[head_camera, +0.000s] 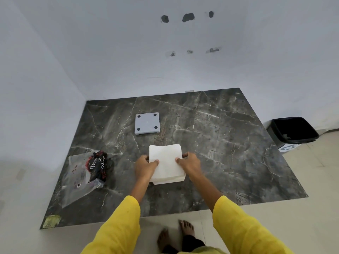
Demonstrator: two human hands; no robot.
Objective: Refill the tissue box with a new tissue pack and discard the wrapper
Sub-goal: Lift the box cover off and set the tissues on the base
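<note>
A white stack of tissues (166, 162) lies near the middle of the dark marble table (229, 143). My left hand (145, 167) grips its left side and my right hand (189, 165) grips its right side, thumbs on top. A dark edge shows under the stack beside my fingers; whether that is the tissue box I cannot tell. A grey square plate with four black pads (146, 123), likely the box's bottom lid, lies further back. The clear wrapper with black and red print (86, 173) lies flat at the table's left.
A black waste bin (291, 131) stands on the floor to the right of the table, by the wall. White walls close off the back and left. My bare feet (176, 235) are on the tiled floor at the table's near edge.
</note>
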